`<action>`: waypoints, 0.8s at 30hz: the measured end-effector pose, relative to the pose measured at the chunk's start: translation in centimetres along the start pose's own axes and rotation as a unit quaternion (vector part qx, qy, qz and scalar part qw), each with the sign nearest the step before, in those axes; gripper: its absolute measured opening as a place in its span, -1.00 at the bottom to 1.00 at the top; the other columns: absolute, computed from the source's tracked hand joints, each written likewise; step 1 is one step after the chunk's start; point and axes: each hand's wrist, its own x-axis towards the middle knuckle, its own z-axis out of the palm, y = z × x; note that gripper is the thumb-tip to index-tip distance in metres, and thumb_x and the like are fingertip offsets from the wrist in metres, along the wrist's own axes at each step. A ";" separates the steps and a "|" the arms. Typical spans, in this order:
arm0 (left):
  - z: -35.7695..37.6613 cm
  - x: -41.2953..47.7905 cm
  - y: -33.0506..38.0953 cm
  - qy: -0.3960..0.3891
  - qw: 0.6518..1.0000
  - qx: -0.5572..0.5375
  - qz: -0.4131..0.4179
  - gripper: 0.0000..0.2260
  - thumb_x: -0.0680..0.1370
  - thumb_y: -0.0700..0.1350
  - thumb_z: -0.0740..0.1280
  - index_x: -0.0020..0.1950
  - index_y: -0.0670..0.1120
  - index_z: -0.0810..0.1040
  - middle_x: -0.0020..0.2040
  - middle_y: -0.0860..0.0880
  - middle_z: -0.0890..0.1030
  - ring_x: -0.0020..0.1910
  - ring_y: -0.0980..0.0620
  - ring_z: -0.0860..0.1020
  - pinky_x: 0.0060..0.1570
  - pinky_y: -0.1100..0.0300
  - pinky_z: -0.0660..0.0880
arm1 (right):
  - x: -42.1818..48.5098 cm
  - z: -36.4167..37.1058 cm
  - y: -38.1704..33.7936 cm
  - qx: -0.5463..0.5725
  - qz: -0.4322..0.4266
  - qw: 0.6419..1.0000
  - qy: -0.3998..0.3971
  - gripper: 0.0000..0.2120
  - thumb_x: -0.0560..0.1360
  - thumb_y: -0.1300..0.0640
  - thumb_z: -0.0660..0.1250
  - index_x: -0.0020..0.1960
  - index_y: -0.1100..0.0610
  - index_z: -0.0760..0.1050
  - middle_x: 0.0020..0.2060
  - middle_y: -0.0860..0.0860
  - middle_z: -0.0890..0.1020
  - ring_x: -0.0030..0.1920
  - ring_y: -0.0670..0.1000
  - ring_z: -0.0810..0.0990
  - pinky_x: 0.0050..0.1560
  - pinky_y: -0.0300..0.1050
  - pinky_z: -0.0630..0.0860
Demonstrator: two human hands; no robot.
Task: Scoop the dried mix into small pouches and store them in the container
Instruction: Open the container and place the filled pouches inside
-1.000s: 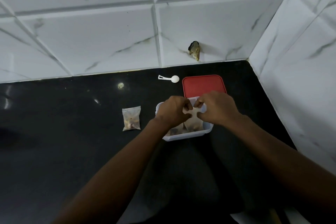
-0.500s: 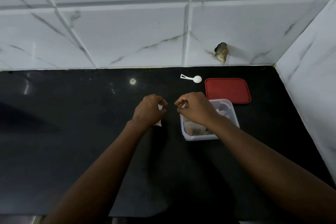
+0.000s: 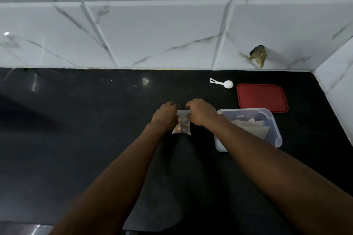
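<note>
A small clear pouch with dried mix in its lower part hangs between my hands above the black counter. My left hand pinches its top left corner and my right hand pinches the top right, stretching the top strip flat. To the right stands an open clear plastic container with pale pouches lying inside; my right forearm crosses its near left corner. Its red lid lies flat behind it. A white plastic scoop rests left of the lid.
The black counter meets white marble-look tiled walls at the back and on the right. A hole stuffed with crumpled brownish material sits in the back wall above the scoop.
Both hands left the container and moved left to the filled pouch that lay on the counter. They have lifted it and now hold it by its top. The camera view shifted left.
</note>
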 end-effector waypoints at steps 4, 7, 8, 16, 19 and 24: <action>0.1 0.5 -1.0 -0.019 0.999 0.030 0.013 -0.63 0.61 -0.22 0.33 0.42 -0.13 0.51 0.37 -0.15 0.47 0.34 -0.15 0.48 0.30 -0.05 0.51 | 1.1 1.4 -0.1 0.006 0.006 1.000 -0.019 -0.62 0.58 0.10 0.32 0.37 0.17 0.50 0.30 0.15 0.53 0.27 0.15 0.54 0.26 0.08 0.52; 0.3 0.8 -1.5 -0.028 0.999 0.028 0.026 -0.68 0.61 -0.19 0.35 0.37 -0.11 0.55 0.35 -0.16 0.48 0.33 -0.15 0.48 0.29 -0.02 0.50 | 1.2 2.1 -0.1 0.012 0.005 1.000 -0.024 -0.61 0.59 0.07 0.33 0.39 0.12 0.51 0.31 0.14 0.50 0.29 0.15 0.52 0.27 0.04 0.49; 0.3 0.7 -1.6 -0.030 0.999 0.023 0.028 -0.70 0.61 -0.18 0.35 0.34 -0.11 0.58 0.33 -0.15 0.49 0.32 -0.14 0.49 0.29 -0.01 0.50 | 1.1 2.2 -0.1 0.016 0.003 1.000 -0.024 -0.65 0.59 0.06 0.34 0.35 0.10 0.54 0.29 0.13 0.51 0.27 0.14 0.53 0.25 0.02 0.49; -2.8 -0.8 -1.0 -0.031 0.984 -0.173 0.026 -0.97 0.54 -0.13 0.49 -0.10 -0.02 0.68 -0.14 0.08 0.68 -0.14 0.17 0.64 -0.26 0.44 0.48 | -1.7 -1.6 0.5 0.118 -0.003 0.993 -0.001 -0.92 0.48 0.14 0.46 -0.06 0.02 0.71 -0.11 0.00 0.72 -0.11 -0.01 0.68 -0.02 -0.06 0.64; -4.8 -2.1 -0.2 -0.023 0.966 -0.243 0.086 -0.92 0.48 -0.15 0.56 -0.05 -0.03 0.74 -0.14 0.08 0.74 -0.14 0.21 0.69 -0.04 0.32 0.62 | -3.7 -4.5 1.5 0.153 -0.029 0.988 0.024 -0.94 0.44 0.14 0.53 -0.10 0.00 0.72 -0.23 -0.11 0.69 -0.24 -0.16 0.65 -0.22 -0.28 0.55; -6.8 -2.9 2.6 0.036 0.932 -0.332 0.144 -0.93 0.50 -0.13 0.54 -0.04 -0.06 0.75 -0.12 0.04 0.75 -0.10 0.07 0.72 0.02 0.13 0.66 | -7.3 -8.8 4.2 0.230 -0.050 0.970 0.059 -0.89 0.38 0.04 0.61 -0.12 -0.05 0.72 -0.28 -0.15 0.70 -0.25 -0.27 0.63 -0.29 -0.47 0.46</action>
